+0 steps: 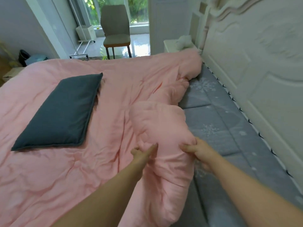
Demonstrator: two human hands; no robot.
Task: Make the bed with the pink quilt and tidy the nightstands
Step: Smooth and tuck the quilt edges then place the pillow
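The pink quilt (65,169) covers most of the bed, with its upper edge bunched in a ridge along the head end. Both hands grip a raised fold of that edge: my left hand (144,153) pinches it from the left, my right hand (196,150) from the right. A dark grey pillow (60,113) lies on top of the quilt at the left. Right of the fold, the grey snowflake-patterned mattress sheet (229,131) lies bare beside the white headboard (255,76). A white nightstand (172,45) with a white crumpled thing on it stands past the bed's far corner.
A grey chair (116,30) stands by the window beyond the bed. A white rolling rack (82,49) is left of it. Dark and teal items (31,58) sit on the floor at the far left, beside a box.
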